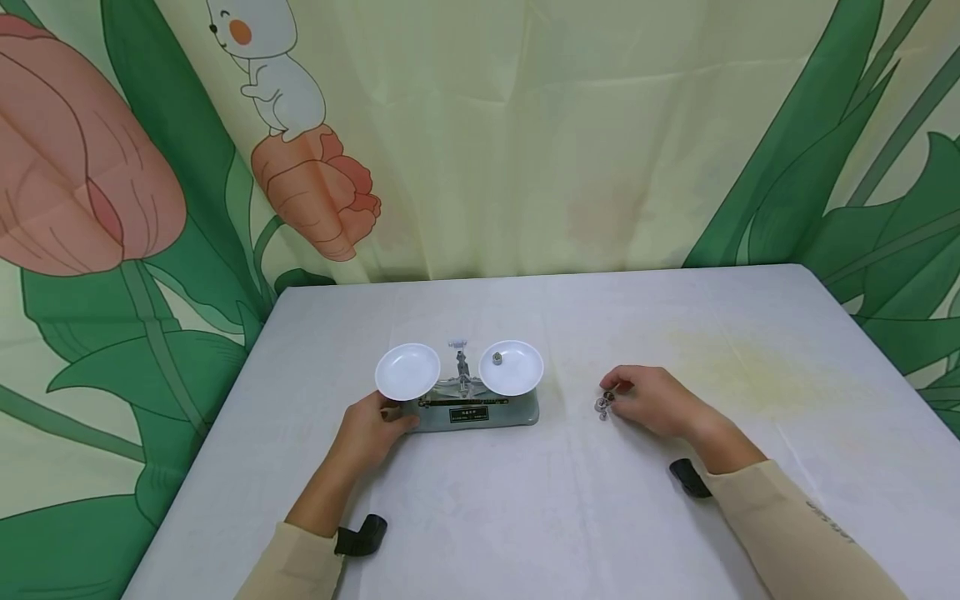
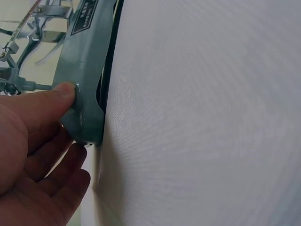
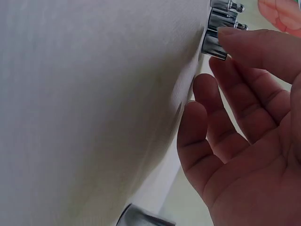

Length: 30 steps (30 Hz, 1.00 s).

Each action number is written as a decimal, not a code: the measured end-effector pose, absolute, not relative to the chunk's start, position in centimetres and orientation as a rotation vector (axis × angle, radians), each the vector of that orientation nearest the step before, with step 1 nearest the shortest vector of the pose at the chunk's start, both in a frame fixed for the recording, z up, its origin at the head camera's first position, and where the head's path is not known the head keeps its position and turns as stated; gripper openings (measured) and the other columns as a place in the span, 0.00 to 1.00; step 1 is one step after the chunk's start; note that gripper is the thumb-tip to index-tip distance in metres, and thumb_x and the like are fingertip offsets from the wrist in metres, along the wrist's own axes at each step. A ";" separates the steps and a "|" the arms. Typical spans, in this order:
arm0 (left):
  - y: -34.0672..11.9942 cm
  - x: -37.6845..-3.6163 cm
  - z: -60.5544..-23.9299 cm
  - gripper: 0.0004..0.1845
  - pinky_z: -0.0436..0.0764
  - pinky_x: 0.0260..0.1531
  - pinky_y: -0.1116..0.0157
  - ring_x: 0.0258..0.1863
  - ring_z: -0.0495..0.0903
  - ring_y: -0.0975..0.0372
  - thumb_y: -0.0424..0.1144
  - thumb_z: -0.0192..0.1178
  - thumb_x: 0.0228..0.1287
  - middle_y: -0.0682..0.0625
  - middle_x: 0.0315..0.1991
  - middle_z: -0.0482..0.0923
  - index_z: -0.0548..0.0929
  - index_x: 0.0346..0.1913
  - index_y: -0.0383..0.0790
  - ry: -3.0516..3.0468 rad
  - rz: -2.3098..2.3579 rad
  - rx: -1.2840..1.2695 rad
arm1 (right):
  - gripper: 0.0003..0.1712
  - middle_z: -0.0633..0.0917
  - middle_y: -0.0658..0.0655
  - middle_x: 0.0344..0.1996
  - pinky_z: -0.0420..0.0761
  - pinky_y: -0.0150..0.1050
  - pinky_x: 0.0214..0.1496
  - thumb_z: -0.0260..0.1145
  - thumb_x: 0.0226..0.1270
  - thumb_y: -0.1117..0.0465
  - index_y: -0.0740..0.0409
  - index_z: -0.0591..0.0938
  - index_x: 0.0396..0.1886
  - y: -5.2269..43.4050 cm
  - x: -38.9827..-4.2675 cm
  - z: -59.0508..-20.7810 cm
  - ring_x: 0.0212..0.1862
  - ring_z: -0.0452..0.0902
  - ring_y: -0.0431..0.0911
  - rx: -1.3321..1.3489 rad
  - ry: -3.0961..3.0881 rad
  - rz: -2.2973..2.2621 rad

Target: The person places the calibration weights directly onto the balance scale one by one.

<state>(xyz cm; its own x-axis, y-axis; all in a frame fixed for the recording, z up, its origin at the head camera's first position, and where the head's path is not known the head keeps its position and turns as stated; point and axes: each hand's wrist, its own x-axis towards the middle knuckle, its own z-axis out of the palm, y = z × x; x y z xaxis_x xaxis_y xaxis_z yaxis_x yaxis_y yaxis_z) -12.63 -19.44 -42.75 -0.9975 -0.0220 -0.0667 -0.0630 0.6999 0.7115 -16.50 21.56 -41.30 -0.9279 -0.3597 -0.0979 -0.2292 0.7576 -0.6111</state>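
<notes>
Beige sleeves [image 1: 798, 529] foremost, your left hand [image 1: 367, 433] grips a two-pan balance [image 1: 495, 413]; your right hand [image 1: 651, 400] pinches a metal weight [image 3: 214, 47] (more weights [image 3: 221, 20] alongside).

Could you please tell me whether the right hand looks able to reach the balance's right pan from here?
Probably yes: beyond the metal weights at the right hand, just white tablecloth separates it from the right pan.

Two hands [image 1: 365, 435], one balance [image 1: 510, 410], two pans [image 1: 407, 372], four-plus weights [image 1: 497, 358]
</notes>
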 end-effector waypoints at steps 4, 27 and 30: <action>-19.4 -12.6 -42.7 0.28 0.78 0.55 0.44 0.56 0.79 0.42 0.35 0.72 0.58 0.35 0.55 0.81 0.77 0.61 0.29 2.848 1.195 -0.074 | 0.14 0.82 0.51 0.40 0.75 0.49 0.51 0.65 0.59 0.68 0.55 0.84 0.45 21.4 -16.7 -41.5 0.47 0.75 0.51 -0.465 2.762 -0.889; -19.6 -12.7 -42.9 0.28 0.78 0.54 0.44 0.55 0.80 0.42 0.35 0.72 0.58 0.35 0.53 0.82 0.77 0.60 0.29 2.864 1.201 -0.049 | 0.10 0.85 0.55 0.41 0.81 0.50 0.49 0.61 0.65 0.70 0.63 0.80 0.45 20.3 -16.2 -38.9 0.47 0.81 0.53 -0.475 2.879 -1.114; -19.6 -12.6 -43.0 0.28 0.78 0.54 0.44 0.55 0.80 0.43 0.35 0.72 0.58 0.36 0.53 0.82 0.77 0.60 0.29 2.863 1.201 -0.054 | 0.08 0.84 0.53 0.39 0.81 0.47 0.48 0.61 0.65 0.71 0.62 0.80 0.44 19.7 -16.0 -38.3 0.46 0.80 0.51 -0.527 2.882 -1.196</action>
